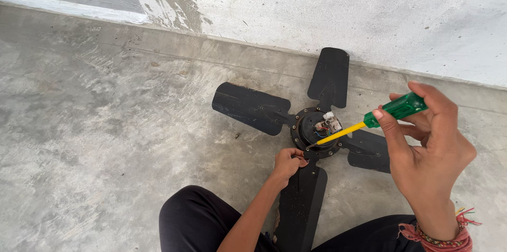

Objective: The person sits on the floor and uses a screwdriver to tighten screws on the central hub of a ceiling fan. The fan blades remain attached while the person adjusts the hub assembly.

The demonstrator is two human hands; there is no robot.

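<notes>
A bare grey concrete floor (105, 125) carries a black four-bladed ceiling fan (253, 107), lying flat near the wall.

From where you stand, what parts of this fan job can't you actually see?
- Screwdriver tip: head view, too small to tell whether it touches the wiring in the hub.
- Left hand fingertips: curled at the hub rim, hiding what they pinch.
- Near fan blade: its end is cut off by the bottom edge.
- Right blade: partly behind the right hand.
</notes>
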